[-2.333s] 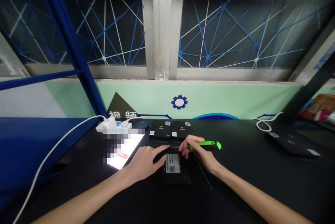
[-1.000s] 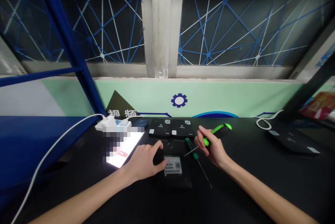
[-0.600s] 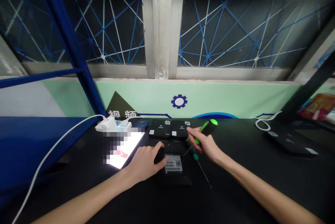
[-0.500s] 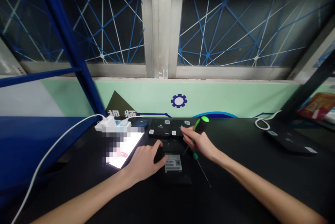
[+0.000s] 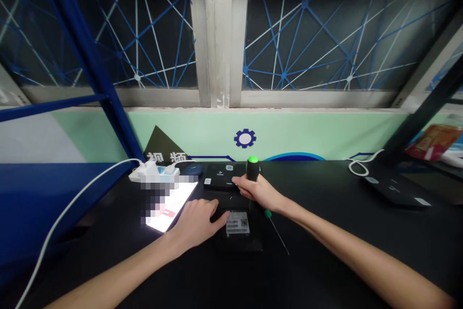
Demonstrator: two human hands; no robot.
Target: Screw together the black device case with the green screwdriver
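My right hand is closed around a screwdriver with a black and bright green handle. It stands nearly upright, its thin shaft pointing down at the right side of a flat black box. A white printed label with a square code covers part of that box's upper face. My left hand holds the box at its left side, thumb on the label's edge and the other fingers curled. Whether the screwdriver's tip sits in a screw is too dark to tell. Beside the box lies a second screwdriver with a green handle.
Behind my hands is another black box, with one more partly hidden by my right hand. A lit phone and a white power strip are at left. A black device and white cable lie at right.
My right hand has moved slightly left and turned the screwdriver from a slant to nearly upright. The left hand stays on the box. The whole view has shifted a little.
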